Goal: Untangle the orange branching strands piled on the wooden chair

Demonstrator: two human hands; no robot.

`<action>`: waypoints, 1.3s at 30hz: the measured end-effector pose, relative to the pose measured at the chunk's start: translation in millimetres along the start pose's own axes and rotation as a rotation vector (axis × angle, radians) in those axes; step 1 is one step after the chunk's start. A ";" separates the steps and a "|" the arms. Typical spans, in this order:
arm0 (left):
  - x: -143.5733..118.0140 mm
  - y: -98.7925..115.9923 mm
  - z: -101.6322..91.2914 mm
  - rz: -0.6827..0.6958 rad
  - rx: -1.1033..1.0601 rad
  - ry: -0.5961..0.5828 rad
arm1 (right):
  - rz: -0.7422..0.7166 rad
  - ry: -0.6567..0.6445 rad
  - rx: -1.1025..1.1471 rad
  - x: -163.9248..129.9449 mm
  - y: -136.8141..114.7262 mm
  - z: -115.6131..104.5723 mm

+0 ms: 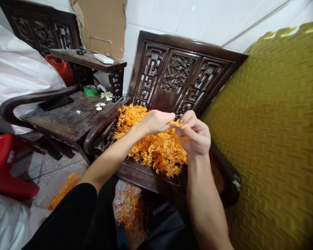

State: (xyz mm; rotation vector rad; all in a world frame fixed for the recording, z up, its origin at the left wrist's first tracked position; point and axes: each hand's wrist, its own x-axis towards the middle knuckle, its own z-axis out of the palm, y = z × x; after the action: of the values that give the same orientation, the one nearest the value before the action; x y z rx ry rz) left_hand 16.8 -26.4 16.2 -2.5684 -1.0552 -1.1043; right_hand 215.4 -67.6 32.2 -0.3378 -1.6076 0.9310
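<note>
Orange sprig, one small piece, is pinched between my two hands above the seat of a carved dark wooden chair. My left hand closes its thumb and fingertips narrowly on the sprig's left end; my right hand curls its fingers around the right end, so both hands grip the same piece and touch each other at the fingertips. Directly beneath them lies one large heap of orange sprigs, spread across the chair seat and too tangled to count singly. Two further patches of the same orange material lie on the floor: one to the left of my leg, one under the seat edge. One yellow-green textured mat leans at the right, touching the chair's arm. To the left stands one low wooden side table bearing one green tape roll, one dark flat phone and several small white flowers, their number unclear. One red plastic stool sits at the far left.
</note>
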 end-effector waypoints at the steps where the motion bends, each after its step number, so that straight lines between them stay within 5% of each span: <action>1: -1.7 -6.1 -1.8 -0.053 -0.013 0.006 | -0.043 0.033 0.014 -0.6 -9.4 -5.2; 5: -7.9 -22.9 -13.1 -0.261 -0.156 0.080 | -0.169 0.254 -0.128 -1.2 -47.2 -30.4; 9: -2.3 0.6 -26.3 -0.318 -0.589 0.058 | 0.071 0.289 -0.102 2.3 -47.8 -29.7; 12: 6.7 29.8 -36.9 -0.306 -0.699 0.091 | 0.214 0.310 -0.087 4.4 -31.9 -13.2; 18: 14.4 61.0 -52.1 -0.305 -0.724 0.113 | 0.319 0.298 -0.132 0.1 -29.4 9.5; 24: 10.8 69.6 -40.6 -0.312 -0.591 0.001 | 0.287 0.392 -0.206 0.4 -33.1 16.2; 33: 13.5 76.5 -34.9 -0.145 -0.294 -0.111 | 0.281 0.410 -0.136 -1.9 -26.7 8.8; 39: 9.8 96.3 -43.0 -0.196 -0.243 -0.117 | 0.412 0.431 -0.032 4.2 3.2 -9.5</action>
State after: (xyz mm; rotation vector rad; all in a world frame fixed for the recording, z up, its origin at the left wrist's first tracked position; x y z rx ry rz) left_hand 60.3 -109.1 66.1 -2.7962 -1.2979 -1.2087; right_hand 222.2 -59.1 32.7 -0.8556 -1.1745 1.0542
